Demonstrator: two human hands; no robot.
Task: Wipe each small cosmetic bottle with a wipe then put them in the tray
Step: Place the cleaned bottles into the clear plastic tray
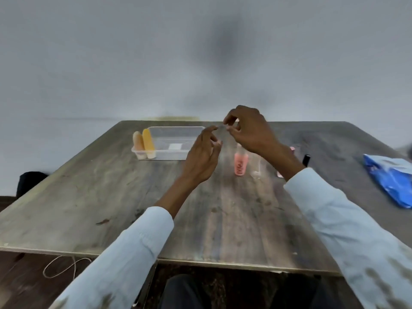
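Both hands are raised above the middle of the wooden table (111, 197). My right hand (249, 130) pinches a small, pale, blurred thing (223, 127) between thumb and forefinger; what it is cannot be told. My left hand (204, 155) hangs just below and left of it with loosely curled fingers, its forefinger tip close to that thing. A pink bottle (240, 166) stands on the table under my hands. The clear plastic tray (178, 130) sits at the back, with a peach bottle (138, 141) and a yellow bottle (148, 140) leaning in its left end.
A blue packet (392, 181) lies at the right edge of the table. A small black object (306, 160) and a pinkish item (292, 149) show behind my right wrist. A faint clear object (256, 172) stands right of the pink bottle. A loop of string (60, 267) lies on the floor.
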